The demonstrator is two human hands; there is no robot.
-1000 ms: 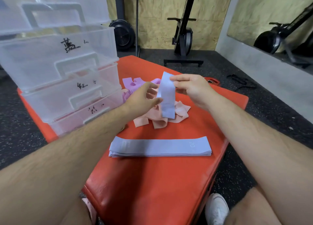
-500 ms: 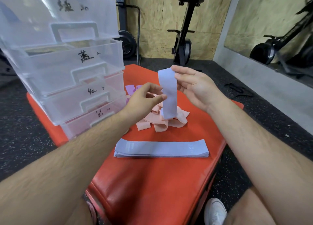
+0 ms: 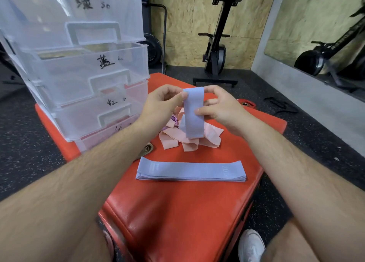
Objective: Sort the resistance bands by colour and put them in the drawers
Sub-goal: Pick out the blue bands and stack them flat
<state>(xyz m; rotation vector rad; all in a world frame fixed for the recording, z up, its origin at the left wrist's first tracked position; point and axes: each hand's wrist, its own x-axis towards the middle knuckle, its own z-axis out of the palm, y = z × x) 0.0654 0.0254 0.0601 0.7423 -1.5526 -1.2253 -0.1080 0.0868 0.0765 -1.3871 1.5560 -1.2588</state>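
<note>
The left hand is pinching the upper left edge of a blue band between thumb and curled fingers. The right hand is gripping the same band, with its fingers curling over the upper right corner and its thumb pressing on the front face. Both grips are closing narrowly on the fabric.

The blue band is hanging upright and flat between the two hands, above the middle of the red pad. Its lower end is overlapping the pink bands in view, and whether it is touching them cannot be told.

The pink bands are lying in a loose heap at 6 o'clock from the hands. A purple band is showing at the heap's 10 o'clock edge, partly hidden behind the left hand. A tan coiled band is lying at 8 o'clock from the heap, just beside the left forearm.

A stack of blue bands is lying flat and straight at 6 o'clock from the heap, near it but apart, with its long side running 9 to 3 o'clock.

The drawer unit is standing on the pad at 9 to 10 o'clock from the hands. It is showing four clear drawers, each one bearing a handwritten black mark.

An exercise machine is standing on the floor at 12 o'clock, against the board wall. A white shoe is resting at 5 o'clock beside the pad
</note>
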